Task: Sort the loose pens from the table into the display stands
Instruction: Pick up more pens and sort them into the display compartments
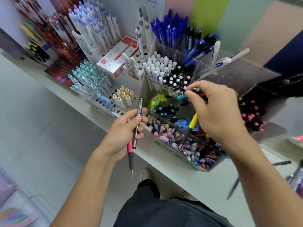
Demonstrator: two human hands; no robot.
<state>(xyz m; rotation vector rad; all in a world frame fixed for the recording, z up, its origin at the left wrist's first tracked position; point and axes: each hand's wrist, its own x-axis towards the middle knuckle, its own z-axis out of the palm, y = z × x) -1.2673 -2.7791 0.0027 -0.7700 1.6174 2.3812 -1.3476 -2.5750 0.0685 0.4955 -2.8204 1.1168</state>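
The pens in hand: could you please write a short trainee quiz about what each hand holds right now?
1. True or false: the left hand holds a red pen and a silver pen.
2. Which colour is the cap on the pen pinched at the right hand's fingertips? A teal, B orange, C white.
3. Fill in: the second pen in the right hand has a ____ top and a grey barrel.

Key: 1 true; 2 A; 3 yellow.
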